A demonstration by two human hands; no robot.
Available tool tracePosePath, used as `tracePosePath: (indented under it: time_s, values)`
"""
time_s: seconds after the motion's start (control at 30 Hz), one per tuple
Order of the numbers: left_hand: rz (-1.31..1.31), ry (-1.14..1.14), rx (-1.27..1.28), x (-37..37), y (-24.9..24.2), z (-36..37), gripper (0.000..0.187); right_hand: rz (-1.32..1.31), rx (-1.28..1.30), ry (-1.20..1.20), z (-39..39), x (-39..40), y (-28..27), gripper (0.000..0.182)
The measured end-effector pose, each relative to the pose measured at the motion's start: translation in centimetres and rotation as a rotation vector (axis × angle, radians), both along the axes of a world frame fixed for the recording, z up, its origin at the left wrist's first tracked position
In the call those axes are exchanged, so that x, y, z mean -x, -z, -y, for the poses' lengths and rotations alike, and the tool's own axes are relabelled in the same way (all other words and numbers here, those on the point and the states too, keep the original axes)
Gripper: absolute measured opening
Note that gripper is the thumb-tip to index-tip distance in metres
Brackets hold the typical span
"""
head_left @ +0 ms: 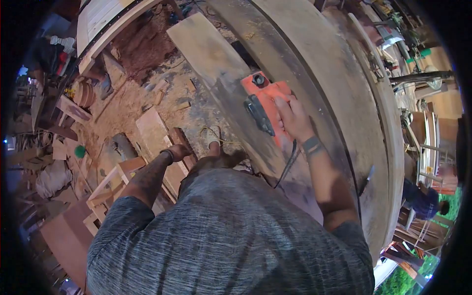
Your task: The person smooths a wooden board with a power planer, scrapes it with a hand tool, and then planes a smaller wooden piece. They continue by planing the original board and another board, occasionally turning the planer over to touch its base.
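Note:
My right hand (294,118) is closed round the handle of an orange electric planer (265,92) with black side parts and a black front knob. The planer rests on a long wooden board (209,46), pale at the far end and darker around the tool. From its rear a black cord (287,168) trails toward my body. My left hand (180,152) is low on my left, beside the edge of a light wooden piece (155,129); its fingers are in shadow and I cannot make out whether they grip anything.
Another wide plank (324,54) runs along the right, with a thin pointed tool (367,179) lying on it. Sawdust and offcuts (183,106) litter the floor. A small wooden frame (105,189) stands at left. Another person (425,201) is at far right.

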State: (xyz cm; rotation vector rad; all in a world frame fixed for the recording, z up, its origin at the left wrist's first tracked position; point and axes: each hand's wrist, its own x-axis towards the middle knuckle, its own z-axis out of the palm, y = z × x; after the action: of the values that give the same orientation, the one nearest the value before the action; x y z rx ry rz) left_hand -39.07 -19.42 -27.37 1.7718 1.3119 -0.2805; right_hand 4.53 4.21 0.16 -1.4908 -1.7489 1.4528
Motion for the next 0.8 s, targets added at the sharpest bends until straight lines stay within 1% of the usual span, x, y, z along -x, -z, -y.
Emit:
tracePosePath:
  time_s: [0.1, 0.13, 0.2, 0.23, 0.27, 0.33, 0.37, 0.43, 0.47, 0.53, 0.6, 0.63, 0.67, 0.7, 0.73, 0.77, 0.8]
  values:
    - [0.007, 0.148, -0.083, 2.4, 2.8, -0.7, 0.035, 0.026, 0.031, -0.021, -2.8, 3.0, 0.0, 0.047]
    - [-0.009, 0.183, -0.154, 2.9, 2.0, -2.2, 0.034, 0.053, 0.045, -0.021, -4.0, 4.1, 0.1, 0.047]
    - [-0.043, 0.263, -0.292, 3.7, -0.4, -6.0, 0.033, 0.022, -0.072, -0.027, -6.7, 6.6, 1.3, 0.048]
    - [0.101, -0.113, -0.228, 2.4, -5.5, -8.2, 0.032, -0.026, -0.159, -0.029, -8.5, 8.4, 2.3, 0.05]
    - [0.242, -0.482, -0.151, 0.7, -12.3, -10.8, 0.034, -0.071, -0.246, -0.033, -10.3, 10.2, 3.3, 0.051]
    - [0.253, -0.592, -0.156, -0.3, -19.0, -16.6, 0.032, -0.074, -0.245, -0.042, -12.7, 13.7, 2.8, 0.054]
    - [0.229, -0.557, -0.295, -1.1, -22.2, -19.4, 0.035, -0.042, -0.209, -0.056, -13.6, 14.9, 1.4, 0.055]
    - [0.231, -0.511, -0.551, -3.4, -26.8, -23.6, 0.038, 0.018, -0.13, -0.066, -16.3, 16.8, 2.8, 0.055]
    - [0.254, -0.498, -0.673, -4.7, -28.1, -25.2, 0.038, 0.025, -0.14, -0.083, -16.5, 16.6, 2.9, 0.054]
    - [0.246, -0.426, -0.912, -7.7, -28.8, -27.8, 0.033, 0.021, -0.202, -0.121, -15.4, 15.4, 2.7, 0.053]
    - [0.191, -0.299, -1.244, -10.6, -26.4, -29.6, 0.039, -0.058, -0.187, -0.164, -12.2, 12.4, 1.4, 0.049]
    - [0.142, -0.235, -1.21, -12.6, -25.6, -29.1, 0.043, -0.126, -0.111, -0.186, -9.6, 9.9, 0.9, 0.047]
    - [0.094, -0.175, -1.174, -14.9, -25.2, -28.1, 0.046, -0.092, -0.133, -0.176, -7.0, 7.2, 0.5, 0.042]
    - [0.123, -0.164, -0.934, -17.6, -26.3, -26.8, 0.044, -0.059, -0.15, -0.166, -4.3, 4.3, 0.2, 0.039]
    - [0.151, -0.149, -0.69, -20.3, -27.4, -25.2, 0.041, -0.103, -0.208, -0.187, -1.2, 1.1, -0.1, 0.04]
    - [0.242, -0.101, -0.766, -22.7, -25.4, -23.8, 0.038, -0.147, -0.266, -0.209, 1.9, -2.0, -0.5, 0.047]
    - [0.333, -0.049, -0.841, -25.0, -23.5, -22.3, 0.036, -0.025, -0.298, -0.157, 5.2, -5.1, -1.1, 0.05]
